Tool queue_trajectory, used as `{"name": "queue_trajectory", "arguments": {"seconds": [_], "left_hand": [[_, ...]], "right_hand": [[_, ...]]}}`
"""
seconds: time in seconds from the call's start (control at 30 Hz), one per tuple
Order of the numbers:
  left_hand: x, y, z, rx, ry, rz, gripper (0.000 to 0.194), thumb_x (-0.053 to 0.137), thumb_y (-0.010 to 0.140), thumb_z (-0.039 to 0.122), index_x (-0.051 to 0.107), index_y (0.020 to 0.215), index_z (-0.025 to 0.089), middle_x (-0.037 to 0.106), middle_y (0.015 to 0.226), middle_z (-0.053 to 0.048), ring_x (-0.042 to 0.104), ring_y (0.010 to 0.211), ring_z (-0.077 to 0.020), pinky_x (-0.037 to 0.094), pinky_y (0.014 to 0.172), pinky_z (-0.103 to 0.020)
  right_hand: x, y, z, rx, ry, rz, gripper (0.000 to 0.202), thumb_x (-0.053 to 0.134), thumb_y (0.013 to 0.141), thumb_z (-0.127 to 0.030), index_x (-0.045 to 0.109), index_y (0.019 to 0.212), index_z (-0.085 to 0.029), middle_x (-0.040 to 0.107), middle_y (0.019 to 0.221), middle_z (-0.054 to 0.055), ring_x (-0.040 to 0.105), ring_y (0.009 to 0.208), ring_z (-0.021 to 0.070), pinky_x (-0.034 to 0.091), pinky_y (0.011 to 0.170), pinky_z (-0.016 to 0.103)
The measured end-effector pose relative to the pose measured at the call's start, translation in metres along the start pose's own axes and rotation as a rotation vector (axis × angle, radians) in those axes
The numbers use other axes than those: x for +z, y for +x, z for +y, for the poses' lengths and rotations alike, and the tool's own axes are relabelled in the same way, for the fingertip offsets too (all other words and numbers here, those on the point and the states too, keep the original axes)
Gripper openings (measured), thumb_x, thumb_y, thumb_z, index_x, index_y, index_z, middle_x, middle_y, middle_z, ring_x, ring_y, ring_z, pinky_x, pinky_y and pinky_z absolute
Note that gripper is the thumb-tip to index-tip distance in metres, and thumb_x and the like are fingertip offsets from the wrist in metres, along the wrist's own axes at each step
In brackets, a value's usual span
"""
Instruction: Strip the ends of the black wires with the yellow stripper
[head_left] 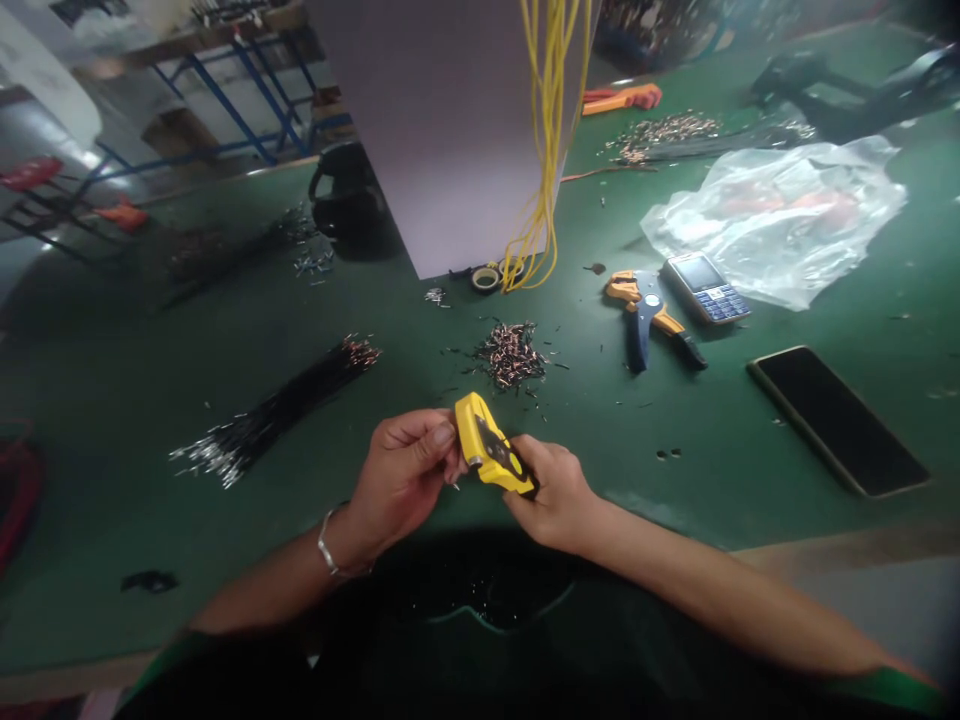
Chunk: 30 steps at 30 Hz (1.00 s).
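My right hand (553,495) is wrapped round the handles of a yellow and black hand tool (487,448). At the tool's head, my left hand (409,470) is closed in a pinch, with a small silvery tip showing below the fingers; most of what it holds is hidden. Just beyond the hands lies a pile of small copper and black wire bits (513,356). To the left rests a bundle of black wires (289,410), with silvery ends nearest me and coppery ends at the far side.
An orange and blue tool (646,308), a keypad phone (705,287) and a dark smartphone (840,420) lie on the right of the green table (600,590). Behind them is a clear plastic bag (787,215). Yellow wires (551,130) hang before a pale panel (450,130).
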<state>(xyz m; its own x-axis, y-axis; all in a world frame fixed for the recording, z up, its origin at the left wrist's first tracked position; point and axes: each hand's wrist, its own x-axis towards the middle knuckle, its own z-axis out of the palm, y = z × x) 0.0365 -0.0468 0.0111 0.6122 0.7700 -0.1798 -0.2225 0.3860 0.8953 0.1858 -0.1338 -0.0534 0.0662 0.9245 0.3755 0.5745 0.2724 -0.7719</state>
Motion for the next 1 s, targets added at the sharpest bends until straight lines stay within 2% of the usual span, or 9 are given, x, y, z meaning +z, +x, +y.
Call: {"name": "queue_trajectory", "arguments": {"seconds": [0.2,0.43,0.8,1.0], "left_hand": [[-0.0045,-0.0011,0.0006,0.037,0.133,0.009,0.032,0.074,0.077,0.035,0.064,0.054,0.016,0.052,0.053,0.000,0.044,0.053,-0.0089,0.035,0.052,-0.024],[-0.0048,-0.0021,0.0008,0.061,0.139,0.004,0.028,0.075,0.076,0.034,0.066,0.056,0.016,0.052,0.054,0.000,0.042,0.053,-0.0086,0.032,0.049,-0.023],[-0.0074,-0.0046,0.0009,0.126,0.139,-0.068,0.021,0.073,0.079,0.030,0.072,0.063,0.017,0.062,0.063,-0.004,0.053,0.060,-0.0116,0.042,0.055,-0.024],[-0.0069,-0.0056,0.0014,0.154,0.184,-0.058,0.023,0.075,0.077,0.032,0.071,0.061,0.016,0.060,0.061,-0.004,0.053,0.059,-0.0123,0.043,0.055,-0.025]], "right_hand": [[-0.0029,0.0018,-0.0008,-0.008,0.015,-0.044,0.020,0.048,0.067,-0.014,0.031,0.072,-0.024,0.039,0.059,-0.005,0.035,0.049,0.0113,0.027,0.050,0.025],[-0.0036,0.0022,-0.0001,-0.008,0.030,-0.072,0.022,0.048,0.067,-0.013,0.029,0.071,-0.024,0.038,0.059,-0.005,0.033,0.049,0.0111,0.026,0.050,0.026],[-0.0057,0.0028,-0.0015,-0.042,0.016,-0.079,0.021,0.048,0.070,-0.014,0.029,0.071,-0.024,0.039,0.059,-0.004,0.033,0.049,0.0113,0.025,0.050,0.026],[-0.0052,0.0015,0.0005,-0.049,0.011,-0.091,0.022,0.048,0.068,-0.013,0.029,0.071,-0.024,0.040,0.059,-0.004,0.035,0.050,0.0119,0.025,0.050,0.026]]}}
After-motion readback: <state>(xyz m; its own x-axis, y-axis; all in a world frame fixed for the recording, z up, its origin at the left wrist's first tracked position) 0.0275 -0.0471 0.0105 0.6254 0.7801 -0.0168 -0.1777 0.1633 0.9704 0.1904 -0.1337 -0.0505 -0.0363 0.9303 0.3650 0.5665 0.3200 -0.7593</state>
